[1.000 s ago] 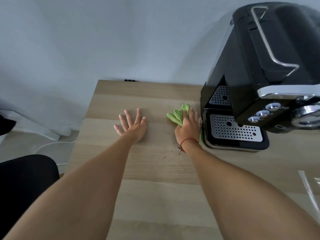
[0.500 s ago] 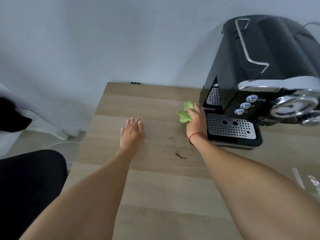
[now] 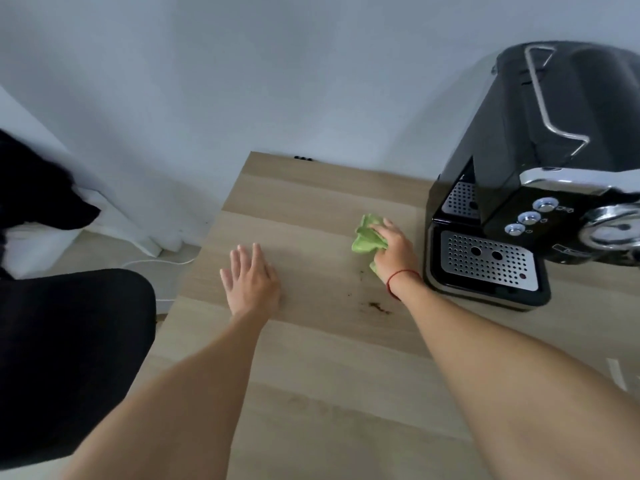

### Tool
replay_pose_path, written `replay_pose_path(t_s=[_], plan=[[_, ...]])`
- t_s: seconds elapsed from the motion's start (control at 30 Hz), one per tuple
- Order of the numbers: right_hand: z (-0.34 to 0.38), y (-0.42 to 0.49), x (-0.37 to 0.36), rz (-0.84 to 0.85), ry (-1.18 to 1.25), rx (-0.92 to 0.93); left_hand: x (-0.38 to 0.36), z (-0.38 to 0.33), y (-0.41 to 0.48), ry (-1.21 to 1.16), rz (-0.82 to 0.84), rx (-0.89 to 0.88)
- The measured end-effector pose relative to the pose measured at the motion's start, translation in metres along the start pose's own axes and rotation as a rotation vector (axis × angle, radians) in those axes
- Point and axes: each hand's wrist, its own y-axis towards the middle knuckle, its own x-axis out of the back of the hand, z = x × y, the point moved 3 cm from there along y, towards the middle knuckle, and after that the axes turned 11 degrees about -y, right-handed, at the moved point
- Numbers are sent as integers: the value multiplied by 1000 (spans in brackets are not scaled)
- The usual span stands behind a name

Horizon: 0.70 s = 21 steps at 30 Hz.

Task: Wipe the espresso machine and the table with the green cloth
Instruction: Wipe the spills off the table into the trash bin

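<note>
Right hand around green cloth, left hand well apart.

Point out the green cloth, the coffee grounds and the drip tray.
green cloth (image 3: 363,239), head view, bunched left part.
coffee grounds (image 3: 377,307), head view, darkest clump.
drip tray (image 3: 485,268), head view, perforated grate.

The light wood-grain table carries a black and chrome espresso machine at the far right. A crumpled green cloth lies just left of the machine. A scatter of dark brown coffee grounds lies nearer, beside the cloth. The left hand rests flat, left of centre.
</note>
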Motion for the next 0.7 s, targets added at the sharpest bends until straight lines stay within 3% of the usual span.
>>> replay_pose_path(t_s=[0.07,0.17,0.33,0.5,0.7], plan=[[6,13,-8,57,-139,-40,-5,16,0,72,43,117],[26,14,-42,239,-306,-42,-10,21,3,103,98,125],[75,-14,-93,333,-431,339,-9,21,7,133,123,93],[71,-44,-90,402,-348,552,0,29,-1,100,132,22],[23,-57,-45,435,-265,428,4,38,-22,82,135,63]])
